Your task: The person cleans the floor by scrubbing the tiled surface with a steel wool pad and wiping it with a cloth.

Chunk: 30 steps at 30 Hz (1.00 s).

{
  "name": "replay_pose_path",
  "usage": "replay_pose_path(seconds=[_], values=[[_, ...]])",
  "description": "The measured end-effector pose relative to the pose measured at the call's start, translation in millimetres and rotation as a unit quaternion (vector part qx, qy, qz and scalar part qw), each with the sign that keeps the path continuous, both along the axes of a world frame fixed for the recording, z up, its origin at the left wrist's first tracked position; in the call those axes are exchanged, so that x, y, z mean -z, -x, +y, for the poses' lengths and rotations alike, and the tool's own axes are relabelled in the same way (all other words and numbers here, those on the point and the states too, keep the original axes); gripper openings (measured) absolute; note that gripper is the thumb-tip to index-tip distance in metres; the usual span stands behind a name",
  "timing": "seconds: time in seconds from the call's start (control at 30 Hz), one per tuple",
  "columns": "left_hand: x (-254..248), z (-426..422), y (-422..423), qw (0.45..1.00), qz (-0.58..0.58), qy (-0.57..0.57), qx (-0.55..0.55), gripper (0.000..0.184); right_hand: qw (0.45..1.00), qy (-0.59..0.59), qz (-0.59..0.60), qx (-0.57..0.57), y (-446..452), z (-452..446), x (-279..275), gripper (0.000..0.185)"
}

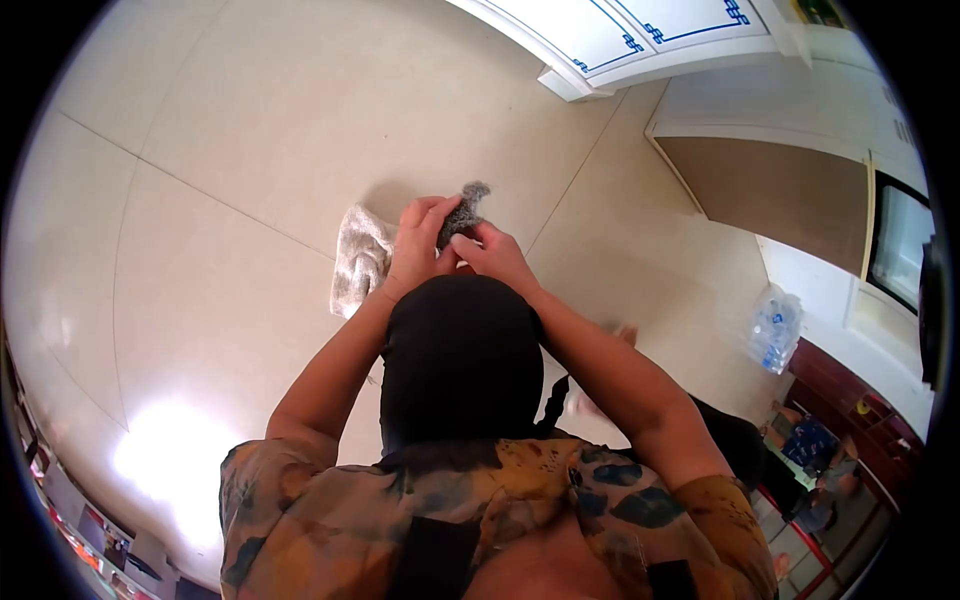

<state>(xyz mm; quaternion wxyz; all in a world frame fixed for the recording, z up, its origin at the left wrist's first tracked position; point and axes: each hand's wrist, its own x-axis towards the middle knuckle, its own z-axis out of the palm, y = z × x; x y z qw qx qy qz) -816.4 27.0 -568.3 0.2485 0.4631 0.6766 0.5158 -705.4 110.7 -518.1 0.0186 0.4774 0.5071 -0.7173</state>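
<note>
Wad of grey mesh (462,216), pinched by left hand (418,240) and right hand (490,252), cloth (360,262) beside, bottle labels (776,328) illegible

The left hand (420,242) and right hand (495,256) together hold 1 dark-grey, fuzzy, irregular scouring pad (462,217). Just left of the left hand, 1 crumpled beige-and-brown fabric cloth (358,262) lies on the beige tiled floor (250,130). Well right of the right hand sits 1 clear plastic package (777,328).
</note>
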Motion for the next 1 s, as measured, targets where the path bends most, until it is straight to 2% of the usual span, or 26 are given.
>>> replay_pose_path(seconds=[0.07,0.1,0.13,0.2,0.23,0.27,0.3,0.33,0.4,0.43,0.47,0.5,0.57,0.6,0.63,0.67,0.73,0.8,0.83,0.9,0.97,1.0], values=[[5.5,8.5,-3.3,1.000,0.004,0.003,0.003,0.050,0.994,-0.039,-0.037,-0.098,-12.6,11.5,2.5,0.032],[12.7,12.0,-3.1,1.000,-0.007,0.006,0.005,0.049,0.997,-0.002,0.007,-0.077,-14.0,13.1,-5.0,0.027],[20.7,15.9,-3.2,1.000,-0.017,0.009,0.009,0.048,0.993,-0.074,-0.009,-0.093,-23.1,19.9,4.3,0.026],[26.6,19.1,-6.8,0.997,0.066,0.025,-0.006,0.049,0.969,-0.209,-0.038,-0.124,-57.5,39.6,34.7,0.024],[25.5,22.2,-8.9,0.994,0.104,0.035,-0.015,0.050,0.914,-0.353,-0.093,-0.178,-79.2,57.4,51.2,0.031],[23.8,23.4,-9.7,0.989,0.142,0.046,-0.022,0.052,0.833,-0.484,-0.143,-0.226,-103.0,73.1,64.7,0.038],[21.8,27.3,-12.8,0.979,0.197,0.050,-0.007,0.048,0.774,-0.557,-0.191,-0.234,-126.3,85.4,73.0,0.046],[25.5,35.1,-18.6,0.970,0.233,0.026,0.063,0.046,0.704,-0.626,-0.237,-0.238,-144.0,99.3,78.3,0.054],[42.1,52.3,-37.8,0.933,0.295,-0.021,0.205,0.042,0.714,-0.543,-0.337,-0.286,-155.9,122.4,61.0,0.062],[49.7,62.7,-47.6,0.909,0.315,-0.056,0.266,0.041,0.711,-0.530,-0.348,-0.304,-161.9,127.8,62.2,0.064],[57.5,76.1,-55.5,0.880,0.333,-0.090,0.326,0.040,0.707,-0.518,-0.359,-0.322,-166.7,134.8,63.7,0.066],[65.1,89.1,-58.5,0.832,0.384,-0.069,0.395,0.040,0.701,-0.506,-0.369,-0.341,-169.7,138.7,66.8,0.067],[82.0,123.4,-48.2,0.874,0.304,0.000,0.378,0.036,0.702,-0.496,-0.373,-0.351,-173.1,139.5,78.1,0.072],[70.9,148.7,-20.4,0.875,0.347,-0.049,0.333,0.032,0.703,-0.489,-0.375,-0.356,-174.0,138.8,83.9,0.075],[91.6,171.4,4.9,0.907,0.331,-0.026,0.258,0.034,0.702,-0.485,-0.375,-0.363,-174.2,138.7,86.8,0.076],[78.6,201.8,35.1,0.901,0.364,0.087,0.220,0.037,0.700,-0.482,-0.375,-0.370,-175.1,139.4,87.7,0.077],[75.4,231.8,79.7,0.858,0.502,0.111,0.001,0.038,0.680,-0.491,-0.382,-0.388,-176.8,143.0,94.4,0.078],[82.9,232.4,82.1,0.839,0.534,0.100,-0.011,0.038,0.648,-0.509,-0.395,-0.407,-179.0,141.4,105.1,0.078],[82.2,221.7,64.5,0.828,0.544,0.127,0.045,0.039,0.652,-0.485,-0.404,-0.420,-169.8,143.2,98.8,0.072],[66.7,190.6,23.9,0.899,0.330,0.130,0.259,0.036,0.658,-0.434,-0.420,-0.450,-150.0,145.7,79.2,0.059],[67.8,153.2,-19.2,0.853,0.290,0.087,0.424,0.036,0.658,-0.444,-0.426,-0.435,-156.0,145.6,93.2,0.070],[78.9,130.2,-33.3,0.805,0.430,-0.020,0.407,0.037,0.656,-0.450,-0.429,-0.427,-158.1,146.6,98.6,0.075]])
